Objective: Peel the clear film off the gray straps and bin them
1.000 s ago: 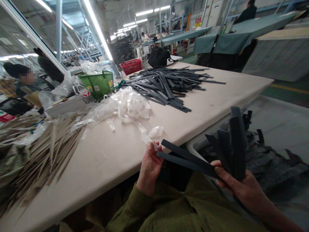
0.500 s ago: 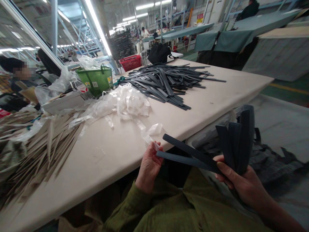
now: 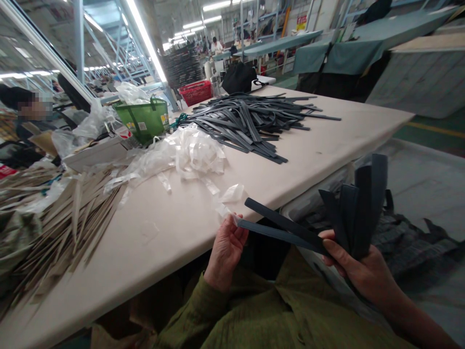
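My left hand (image 3: pixel 227 249) is closed in a pinch at the table's front edge. Its fingertips hold a strip of thin white film (image 3: pixel 225 211) where it meets the end of a dark fabric strip (image 3: pixel 271 230). A second dark strip (image 3: pixel 278 218) slants just above that one, its far end free. Both run back into my right hand (image 3: pixel 363 271), which is wrapped round a bunch of dark grey strips (image 3: pixel 350 213) whose other ends fan upward. Whether my left fingers also grip the dark strip is hidden.
On the pale table (image 3: pixel 305 165) lie a heap of dark strips (image 3: pixel 250 121), crumpled white film (image 3: pixel 196 150) and brown strips (image 3: pixel 78 218). Green (image 3: pixel 145 121) and red (image 3: pixel 196 92) baskets stand behind. A bin of dark pieces (image 3: pixel 410 247) is at right. A person (image 3: pixel 29 116) sits far left.
My left fingertips have closed up to the dark strip's end and the white film there has shifted. The bunch in my right hand has spread and tilted slightly.
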{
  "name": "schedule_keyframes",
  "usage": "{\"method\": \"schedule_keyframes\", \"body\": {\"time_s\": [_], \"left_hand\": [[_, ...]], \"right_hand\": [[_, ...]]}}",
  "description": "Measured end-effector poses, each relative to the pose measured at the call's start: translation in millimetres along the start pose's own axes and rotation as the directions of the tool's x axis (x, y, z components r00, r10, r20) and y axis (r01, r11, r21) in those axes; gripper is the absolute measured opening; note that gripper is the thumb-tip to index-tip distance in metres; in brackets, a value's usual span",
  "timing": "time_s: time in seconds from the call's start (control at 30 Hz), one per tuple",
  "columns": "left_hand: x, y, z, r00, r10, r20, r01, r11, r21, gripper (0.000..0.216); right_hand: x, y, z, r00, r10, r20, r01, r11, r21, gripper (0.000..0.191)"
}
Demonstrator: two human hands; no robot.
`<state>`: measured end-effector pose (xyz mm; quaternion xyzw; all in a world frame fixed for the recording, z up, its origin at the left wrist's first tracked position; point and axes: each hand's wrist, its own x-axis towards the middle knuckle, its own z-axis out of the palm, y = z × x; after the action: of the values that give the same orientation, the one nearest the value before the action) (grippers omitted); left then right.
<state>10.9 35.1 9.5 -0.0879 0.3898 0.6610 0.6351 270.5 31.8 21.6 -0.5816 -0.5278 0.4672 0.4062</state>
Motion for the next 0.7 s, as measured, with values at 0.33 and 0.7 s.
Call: {"method": "schedule_keyframes", "body": {"time_s": [0.33,0.7], "left_hand": [[3,-13,-9,0.996,0.067,0.062,-0.074,0.990,0.118,0.034],[-21,-66,-11,0.984,-0.092,0.155,0.044,0.957,0.287,0.043]], "right_hand": [[-7,16,5,0.977,-0.210,0.038,0.213,0.964,-0.158,0.036],[11,12,20,0.996,-0.093,0.012,0.093,0.996,0.008,0.031]]}}
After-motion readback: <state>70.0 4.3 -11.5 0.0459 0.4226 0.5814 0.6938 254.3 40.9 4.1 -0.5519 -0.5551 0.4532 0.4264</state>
